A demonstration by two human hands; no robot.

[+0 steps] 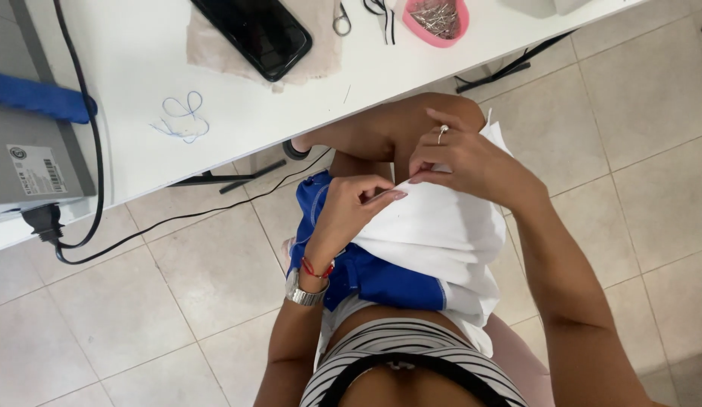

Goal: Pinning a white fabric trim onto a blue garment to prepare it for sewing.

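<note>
Pinching fabric edge on lap

Both hands work at the white fabric (441, 226) on the lap, with blue fabric (381, 279) under it. Left hand (351, 207): fingers curled together, thumb and forefinger pinched on the white edge. Right hand (464, 162): fingertips closed on the same edge, just beside the left. Table (140, 45) above: one phone (253, 30), one pink pin dish (438, 19), one loop of blue thread (181, 117), one grey machine (27, 143), cable (87, 151) trailing off the table edge
</note>
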